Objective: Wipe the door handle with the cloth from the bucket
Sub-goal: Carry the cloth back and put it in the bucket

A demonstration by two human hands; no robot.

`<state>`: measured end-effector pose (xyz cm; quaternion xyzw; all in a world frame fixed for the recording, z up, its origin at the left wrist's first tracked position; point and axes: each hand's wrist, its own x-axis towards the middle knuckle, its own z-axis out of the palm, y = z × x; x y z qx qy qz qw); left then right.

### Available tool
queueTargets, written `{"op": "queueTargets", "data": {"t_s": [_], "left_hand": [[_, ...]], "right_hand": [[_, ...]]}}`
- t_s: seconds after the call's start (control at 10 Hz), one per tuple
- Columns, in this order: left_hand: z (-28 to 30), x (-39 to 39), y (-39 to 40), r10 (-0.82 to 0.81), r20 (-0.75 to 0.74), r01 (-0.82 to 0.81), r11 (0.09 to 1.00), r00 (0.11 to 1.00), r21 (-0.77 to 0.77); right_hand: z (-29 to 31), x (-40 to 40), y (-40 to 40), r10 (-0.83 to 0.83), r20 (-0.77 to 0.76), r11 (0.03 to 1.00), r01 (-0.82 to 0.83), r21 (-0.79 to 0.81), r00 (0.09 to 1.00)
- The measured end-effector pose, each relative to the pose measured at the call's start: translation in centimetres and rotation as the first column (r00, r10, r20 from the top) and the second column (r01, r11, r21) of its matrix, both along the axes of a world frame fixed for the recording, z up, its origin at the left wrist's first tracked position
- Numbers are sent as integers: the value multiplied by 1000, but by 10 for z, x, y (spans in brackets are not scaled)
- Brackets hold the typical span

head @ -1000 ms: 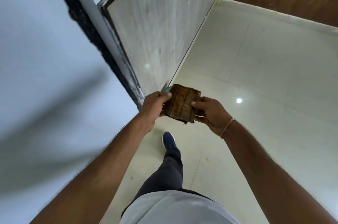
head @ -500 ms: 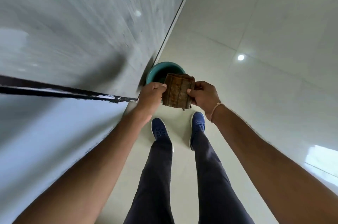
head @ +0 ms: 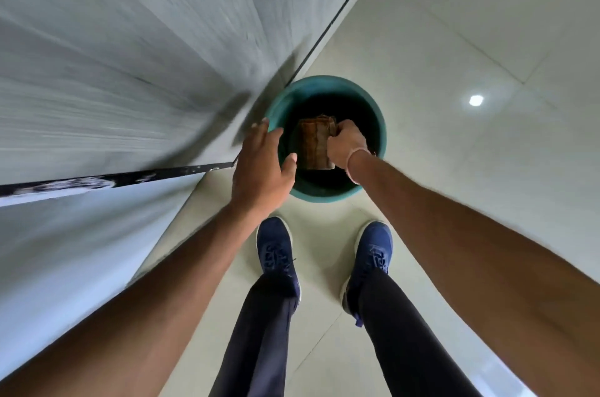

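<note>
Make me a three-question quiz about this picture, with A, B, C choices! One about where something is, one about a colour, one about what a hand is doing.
1. Where is the cloth?
A. on the floor by the shoes
B. over the bucket's opening
C. draped on the wall

2. What colour is the bucket?
A. teal green
B. red
C. yellow

3. What is the left hand doing?
A. gripping the cloth
B. making a fist
C. open, holding nothing

Answers: B, the cloth shows inside the rim's outline, pinched by the right hand; A, its rim is teal; C, its fingers are spread, empty.
</note>
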<state>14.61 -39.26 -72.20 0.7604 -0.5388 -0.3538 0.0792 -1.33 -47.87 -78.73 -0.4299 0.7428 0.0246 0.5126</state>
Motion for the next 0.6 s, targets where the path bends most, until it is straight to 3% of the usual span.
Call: {"op": "queueTargets", "data": {"t_s": [0.3, 0.4, 0.6], "left_hand": [[-71, 11, -4, -23, -59, 10, 979, 998, -205], [-77, 12, -3, -21, -64, 6, 975, 998, -223], [-76, 9, -6, -24, -52, 13, 977, 998, -214]], "right_hand": [[-120, 15, -29, 173, -22, 978, -169, 118, 985], [-126, 18, -33, 150, -12, 980, -147, 136, 989], [-115, 20, -24, 329, -184, 944, -318, 90, 926]]}}
